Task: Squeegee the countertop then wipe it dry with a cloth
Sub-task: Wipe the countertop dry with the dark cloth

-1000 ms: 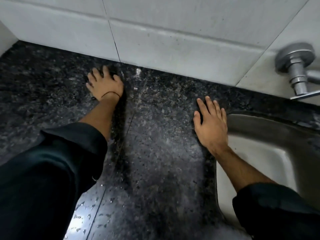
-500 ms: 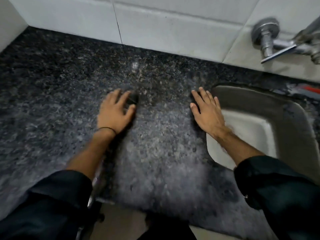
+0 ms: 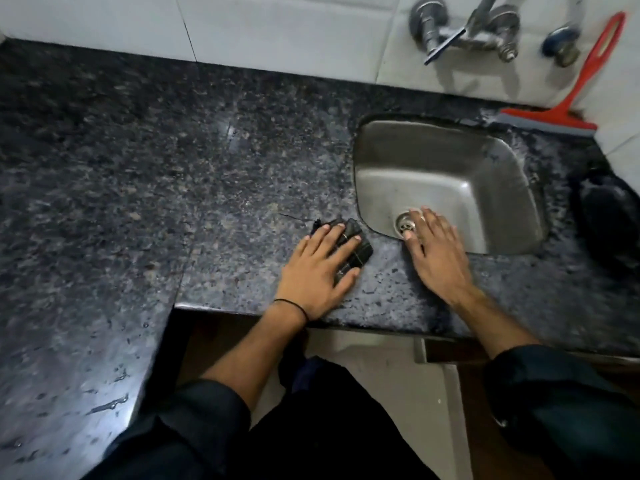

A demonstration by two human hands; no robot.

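So this looks like the drying half of the job. The red squeegee is parked upright against the wall tiles at about 1 o'clock, just past the far right corner of the sink, well away from both hands.

The left hand is pressed flat on a small dark folded cloth, near the front edge of the counter, just left of the sink's near corner. Fingers are spread and laid over the cloth, not curled round it, so the grip is open and the cloth is pinned under the palm rather than clamped.

The right hand is also flat and open, holding nothing, heel on the counter strip in front of the sink and fingertips reaching over the rim, above the drain.

If it were me: keep the palm weight even, drag in overlapping passes toward the sink, and refold when the cloth gets soaked. There are visible droplets on the counter down at 7 o'clock, so I'd guess that section needs a pass too. The cloth is small, so expect plenty of strokes.
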